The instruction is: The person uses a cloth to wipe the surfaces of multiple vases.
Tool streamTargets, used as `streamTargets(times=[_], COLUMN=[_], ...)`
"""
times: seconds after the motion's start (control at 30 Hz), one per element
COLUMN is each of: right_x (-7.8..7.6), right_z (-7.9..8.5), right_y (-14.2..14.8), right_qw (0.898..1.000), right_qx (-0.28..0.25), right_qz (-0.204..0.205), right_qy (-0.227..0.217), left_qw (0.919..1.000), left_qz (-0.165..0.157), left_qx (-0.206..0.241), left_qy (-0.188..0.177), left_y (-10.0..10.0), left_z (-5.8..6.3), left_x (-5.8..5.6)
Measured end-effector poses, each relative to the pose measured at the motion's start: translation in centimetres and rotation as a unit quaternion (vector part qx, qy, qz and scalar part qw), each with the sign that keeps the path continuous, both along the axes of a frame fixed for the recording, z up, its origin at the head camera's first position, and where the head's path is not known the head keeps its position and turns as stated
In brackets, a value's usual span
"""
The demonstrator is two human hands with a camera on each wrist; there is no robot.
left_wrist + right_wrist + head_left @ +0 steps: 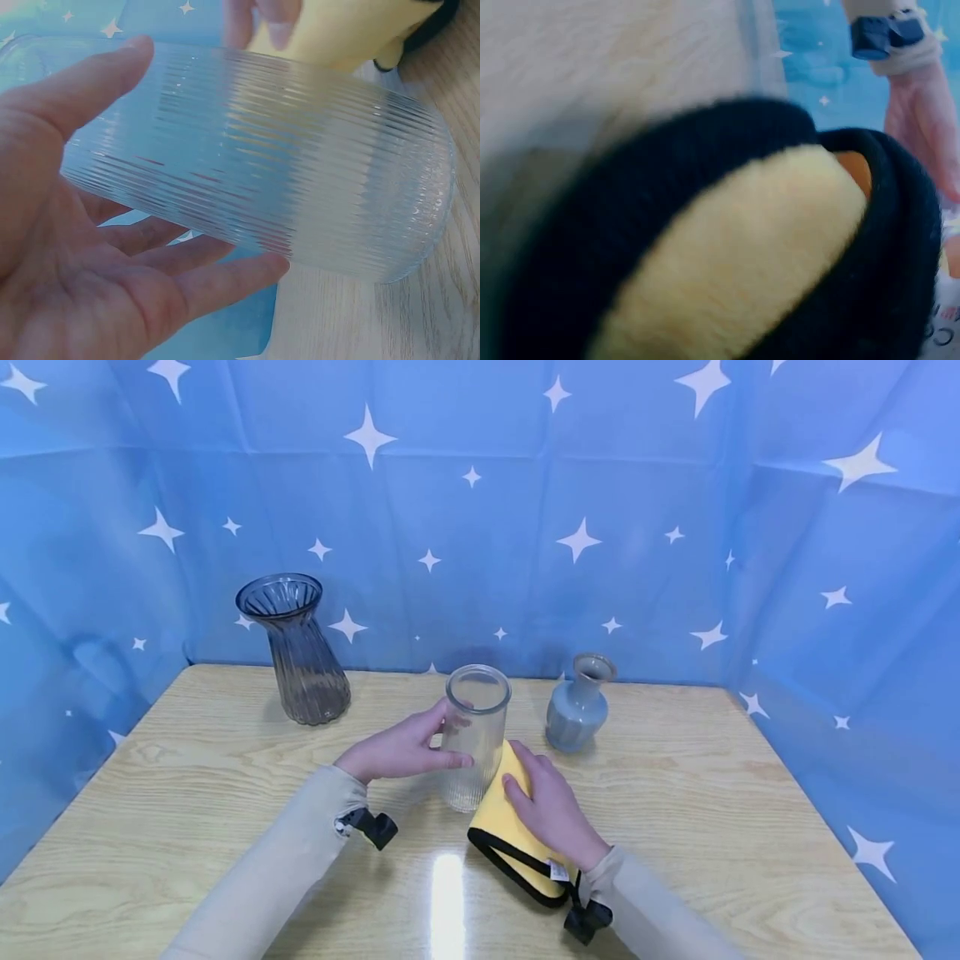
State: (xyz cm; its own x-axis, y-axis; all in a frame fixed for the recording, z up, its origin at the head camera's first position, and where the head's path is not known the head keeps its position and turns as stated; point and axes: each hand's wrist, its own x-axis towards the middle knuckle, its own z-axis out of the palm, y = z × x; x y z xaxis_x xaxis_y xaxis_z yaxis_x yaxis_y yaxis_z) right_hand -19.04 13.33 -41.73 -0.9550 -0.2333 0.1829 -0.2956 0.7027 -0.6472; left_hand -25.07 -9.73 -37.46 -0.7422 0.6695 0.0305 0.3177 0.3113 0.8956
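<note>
- Wood-grained table [690,810], starry blue curtain [495,518] behind.
- Left hand [408,747] holds ribbed, clear glass vase [483,743] between thumb and fingers.
- Right hand [551,806] grips plush, black-edged yellow cloth [497,814] beside it.

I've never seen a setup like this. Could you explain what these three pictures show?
There's no robot, just a person's bare hands. The wide picture comes from a head-worn camera looking forward and down; the close-ups come from black wrist cameras, one on each arm. The left hand holds a clear ribbed vase. The right hand holds a folded yellow cloth, which largely fills its own close-up. Also on the wooden table stand a dark fluted vase and a small blue-grey vase.
</note>
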Motion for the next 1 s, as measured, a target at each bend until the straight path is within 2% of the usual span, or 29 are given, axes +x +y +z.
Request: streamTargets(times=[0.13, 0.27, 0.37, 0.53, 0.67, 0.8, 1.0], right_x=[-0.7, -1.5, -2.2, -2.4, -2.1, -1.9, -1.4], right_z=[0.2, 0.4, 0.3, 0.0, 0.1, 1.0, 3.0], right_y=[0.1, 0.4, 0.5, 0.6, 1.1, 1.8, 2.2], right_qw=[0.997, 0.990, 0.984, 0.982, 0.976, 0.977, 0.992], right_qx=[0.031, 0.048, 0.031, 0.007, -0.050, -0.106, -0.079], right_qz=[0.012, 0.030, 0.042, 0.037, 0.022, 0.040, 0.081], right_qy=[-0.064, -0.128, -0.168, -0.186, -0.211, -0.182, -0.053], left_qw=[1.0000, 1.0000, 1.0000, 1.0000, 1.0000, 0.9999, 0.9998], left_qz=[0.001, 0.000, 0.002, 0.004, 0.000, 0.001, 0.008], left_qx=[0.004, 0.004, 0.002, 0.000, 0.002, 0.003, 0.012], left_qy=[-0.003, -0.003, -0.001, -0.001, -0.010, -0.012, -0.016], left_y=[-0.1, -0.1, 0.0, 0.0, 0.0, 0.0, -0.1], left_z=[-0.1, -0.1, -0.2, -0.1, -0.2, -0.2, -0.3], left_x=[0.0, 0.0, 0.1, 0.1, 0.0, -0.1, -0.2])
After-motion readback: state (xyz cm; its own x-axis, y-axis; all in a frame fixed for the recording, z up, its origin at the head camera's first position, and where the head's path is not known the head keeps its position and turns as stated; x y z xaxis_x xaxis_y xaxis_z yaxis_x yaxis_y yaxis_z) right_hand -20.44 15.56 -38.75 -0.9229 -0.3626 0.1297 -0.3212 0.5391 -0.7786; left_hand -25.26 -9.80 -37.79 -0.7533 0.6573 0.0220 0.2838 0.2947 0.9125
